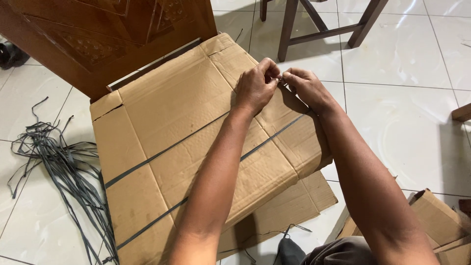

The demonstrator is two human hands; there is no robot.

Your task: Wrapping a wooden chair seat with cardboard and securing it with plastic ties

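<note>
A stack of flattened brown cardboard (pixel 176 113) lies on the white tiled floor, bound by two dark plastic straps (pixel 162 153). My left hand (pixel 256 86) and my right hand (pixel 304 86) meet at the stack's far right edge. The fingertips of both pinch the same small spot on a strap, where a little metal-looking piece shows between them. Both forearms reach across the cardboard from the bottom of the head view.
A tangle of loose dark straps (pixel 59 167) lies on the floor at left. A carved wooden panel (pixel 98 34) leans behind the stack. Wooden chair legs (pixel 324 24) stand at the back. More cardboard (pixel 441 221) sits at lower right, and a wooden corner (pixel 462 113) at right.
</note>
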